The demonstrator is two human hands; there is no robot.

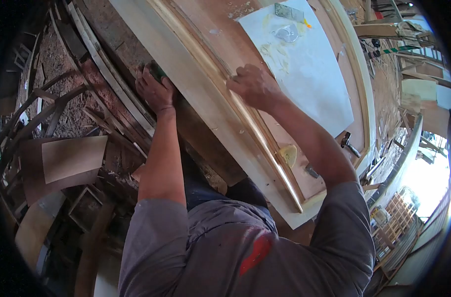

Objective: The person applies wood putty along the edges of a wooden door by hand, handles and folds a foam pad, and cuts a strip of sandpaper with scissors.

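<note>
The person leaned over a large wooden door panel that ran from the near right to the far left of the scene, its pale frame edged with a raised moulding. The left hand lay at the outer left edge of the panel, fingers curled down over a small green object, most of it hidden under the hand; what the object was could not be told. The right hand rested on the moulding, fingers bent and pressed against the wood; whether it gripped anything could not be told, since the fingertips were turned away from the camera.

On the reddish inner field of the panel, just right of the right hand, lay a white sheet of paper. It served as the only holder of loose stuff in view: yellowish smears of filler spread over its far part, with a clear bit of plastic and a flat metal scraper lying at its far end. A lump of the same yellowish filler sat on the panel near the right forearm, beside the moulding. A hammer lay at the right edge of the panel, well apart from both hands.

To the left, on the floor, lay curved wooden strips, a flat piece of board and shavings.
</note>
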